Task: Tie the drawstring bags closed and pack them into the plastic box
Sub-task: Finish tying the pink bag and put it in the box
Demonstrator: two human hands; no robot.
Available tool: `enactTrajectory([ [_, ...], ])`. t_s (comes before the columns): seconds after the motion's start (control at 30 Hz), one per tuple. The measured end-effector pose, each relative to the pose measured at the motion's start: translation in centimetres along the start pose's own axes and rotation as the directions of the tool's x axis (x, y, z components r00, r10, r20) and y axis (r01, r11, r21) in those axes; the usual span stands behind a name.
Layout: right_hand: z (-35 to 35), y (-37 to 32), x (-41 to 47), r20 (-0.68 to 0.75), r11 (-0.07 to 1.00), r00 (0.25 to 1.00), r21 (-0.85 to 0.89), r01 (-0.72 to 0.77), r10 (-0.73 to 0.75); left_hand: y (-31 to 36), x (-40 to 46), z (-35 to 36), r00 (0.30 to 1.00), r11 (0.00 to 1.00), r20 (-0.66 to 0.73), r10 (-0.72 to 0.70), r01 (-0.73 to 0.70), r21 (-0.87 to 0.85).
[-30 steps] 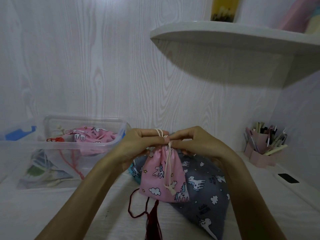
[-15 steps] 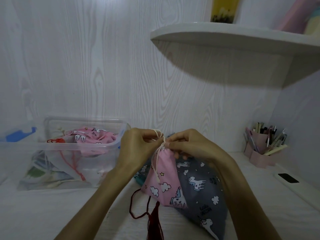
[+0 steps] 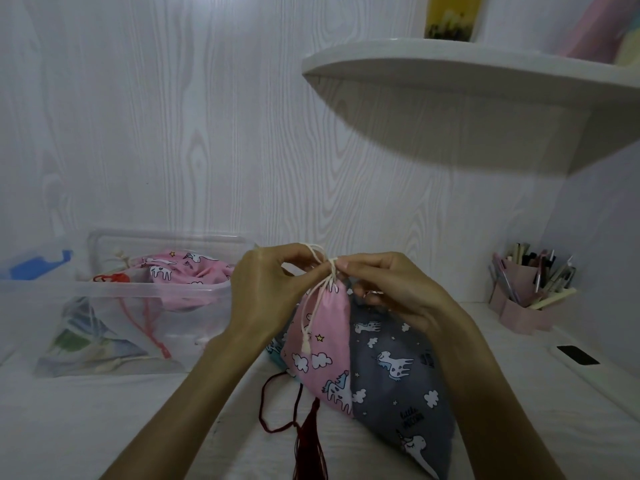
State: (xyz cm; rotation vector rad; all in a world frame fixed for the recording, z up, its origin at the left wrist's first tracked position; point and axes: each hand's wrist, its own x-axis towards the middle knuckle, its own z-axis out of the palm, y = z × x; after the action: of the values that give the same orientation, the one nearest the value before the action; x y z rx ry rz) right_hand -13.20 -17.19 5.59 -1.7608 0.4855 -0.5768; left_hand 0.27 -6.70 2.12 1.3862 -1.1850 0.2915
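A small pink unicorn-print drawstring bag (image 3: 325,344) hangs from its gathered neck in front of me. My left hand (image 3: 266,292) and my right hand (image 3: 384,285) both pinch its cream drawstring (image 3: 327,268) at the neck, fingertips almost touching. One cord end with a knot dangles down the bag's front. Behind it a grey unicorn-print bag (image 3: 398,372) lies on the white table. To the left stands the clear plastic box (image 3: 194,306), holding another pink unicorn bag (image 3: 187,270) and other bags with a red cord.
A dark red cord with a tassel (image 3: 308,434) lies on the table below the bags. A pink pen holder (image 3: 526,299) stands at the right. A black phone (image 3: 576,355) lies on a ledge. A white shelf (image 3: 450,74) juts out overhead.
The pink bag has tilted, its bottom swinging right. My hands stay at its neck and have worked the cream cord, which now loops above my fingers.
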Motion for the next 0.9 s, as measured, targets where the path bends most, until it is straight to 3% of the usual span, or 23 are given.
enactTrajectory([
  [0.17, -0.3, -0.1, -0.1, -0.071, 0.987, 0.992, -0.129, 0.092, -0.102, 0.3, 0.1, 0.1, 0.985, 0.977, 0.150, -0.084, 0.111, -0.183],
  [0.3, -0.9, 0.1, 0.0, 0.044, 0.962, 0.999, -0.271, 0.036, -0.025, 0.0, 0.5, -0.7, 0.952, 0.941, 0.296, -0.081, 0.171, -0.292],
  [0.4, -0.6, 0.8, 0.5, 0.222, 0.998, 0.973, 0.015, -0.066, 0.061, -0.1, 0.6, -1.0, 0.939, 0.921, 0.339, -0.063, 0.185, -0.342],
  [0.47, -0.5, 1.6, 0.9, 0.300, 0.959, 0.954, 0.260, -0.112, 0.030, -0.1, 0.5, -1.0, 0.935, 0.908, 0.350, -0.057, 0.194, -0.371],
  [0.53, -0.6, 2.2, 1.2, 0.325, 0.913, 0.945, 0.394, -0.104, -0.032, -0.2, 0.5, -1.1, 0.934, 0.904, 0.353, -0.055, 0.197, -0.379],
  [0.73, -1.0, 1.9, 1.3, 0.148, 0.879, 0.989, 0.475, -0.050, -0.023, -0.5, 0.7, -0.9, 0.933, 0.906, 0.351, -0.081, 0.216, -0.364],
  [0.9, -1.0, 1.2, 1.6, -0.053, 0.969, 0.998, 0.243, 0.037, -0.025, -0.7, 0.8, -1.2, 0.932, 0.919, 0.347, -0.106, 0.225, -0.324],
])
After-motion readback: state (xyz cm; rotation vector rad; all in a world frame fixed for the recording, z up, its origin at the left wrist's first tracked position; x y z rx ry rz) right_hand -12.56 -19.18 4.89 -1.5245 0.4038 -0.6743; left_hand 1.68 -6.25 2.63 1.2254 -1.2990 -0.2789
